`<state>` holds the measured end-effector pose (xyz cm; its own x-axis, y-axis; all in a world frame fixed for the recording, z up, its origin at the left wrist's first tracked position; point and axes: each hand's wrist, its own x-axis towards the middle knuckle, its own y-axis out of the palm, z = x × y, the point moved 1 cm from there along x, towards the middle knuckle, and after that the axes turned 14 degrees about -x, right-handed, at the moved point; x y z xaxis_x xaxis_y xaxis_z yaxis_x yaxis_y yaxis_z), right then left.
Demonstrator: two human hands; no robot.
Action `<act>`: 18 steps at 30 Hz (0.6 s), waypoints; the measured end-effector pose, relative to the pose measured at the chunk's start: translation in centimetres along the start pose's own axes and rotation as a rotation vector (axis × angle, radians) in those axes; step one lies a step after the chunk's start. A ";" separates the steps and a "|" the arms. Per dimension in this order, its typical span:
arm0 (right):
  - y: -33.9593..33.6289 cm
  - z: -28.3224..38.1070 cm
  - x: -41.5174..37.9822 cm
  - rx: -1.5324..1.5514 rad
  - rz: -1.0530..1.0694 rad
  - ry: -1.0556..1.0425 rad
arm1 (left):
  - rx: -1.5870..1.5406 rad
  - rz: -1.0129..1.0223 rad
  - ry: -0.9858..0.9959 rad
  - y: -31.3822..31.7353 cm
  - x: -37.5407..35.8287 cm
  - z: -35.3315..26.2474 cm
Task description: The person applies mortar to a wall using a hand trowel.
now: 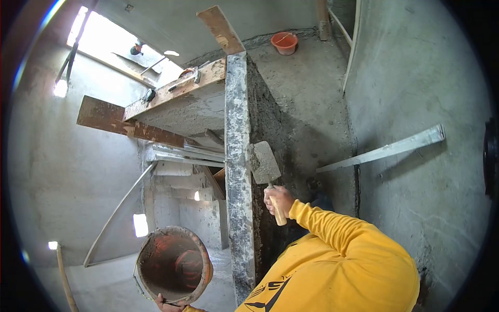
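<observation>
My right hand [278,200] is closed around the wooden handle of a trowel [265,162]. The trowel's flat blade carries some grey mortar and lies against or just beside the rough side of a narrow wall [238,156], near its top edge. At the lower left, my left hand [169,304] grips the rim of a mortar-stained bucket [148,255], with its fingers over the edge. The bucket is tilted so its mouth faces me; its inside is smeared with grey and shows orange patches.
A board ledge [208,74] holds a hammer and small tools. Brown planks [104,115] jut out at the left. An orange bucket [284,43] stands on the far floor. A metal straightedge [387,149] leans at the right wall. Stairs [182,182] lie below left.
</observation>
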<state>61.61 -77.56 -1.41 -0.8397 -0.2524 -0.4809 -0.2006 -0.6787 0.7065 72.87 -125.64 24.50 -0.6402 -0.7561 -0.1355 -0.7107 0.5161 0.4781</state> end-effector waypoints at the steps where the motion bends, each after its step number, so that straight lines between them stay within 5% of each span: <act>1: -0.4 0.4 -1.1 0.086 0.062 0.039 | 0.010 0.000 -0.001 -0.5 0.7 -0.1; 5: -3.4 4.8 -4.5 0.297 0.041 -0.094 | 0.030 0.000 -0.001 -1.2 1.8 -0.4; 10: -3.5 12.1 -6.9 -0.299 -0.656 -0.784 | 0.045 0.014 0.009 -1.4 2.8 -0.5; 14: -3.0 10.3 0.1 -0.382 -1.176 -0.768 | 0.016 0.064 -0.033 0.8 1.6 -0.1; 15: -6.0 6.1 3.4 -0.620 -0.964 -0.741 | 0.051 0.011 0.004 0.8 1.9 0.2; 16: -6.3 3.5 4.4 -1.324 -0.763 -0.692 | 0.091 -0.045 0.042 0.4 2.5 0.3; 18: -3.8 1.2 1.1 -1.358 -0.539 -0.900 | 0.147 0.036 0.148 -0.5 3.9 -0.2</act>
<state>60.84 -74.45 -4.05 -0.9189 0.2984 0.2580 -0.3941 -0.7235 -0.5668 70.75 -128.95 23.88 -0.6243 -0.7811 0.0133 -0.7298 0.5891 0.3470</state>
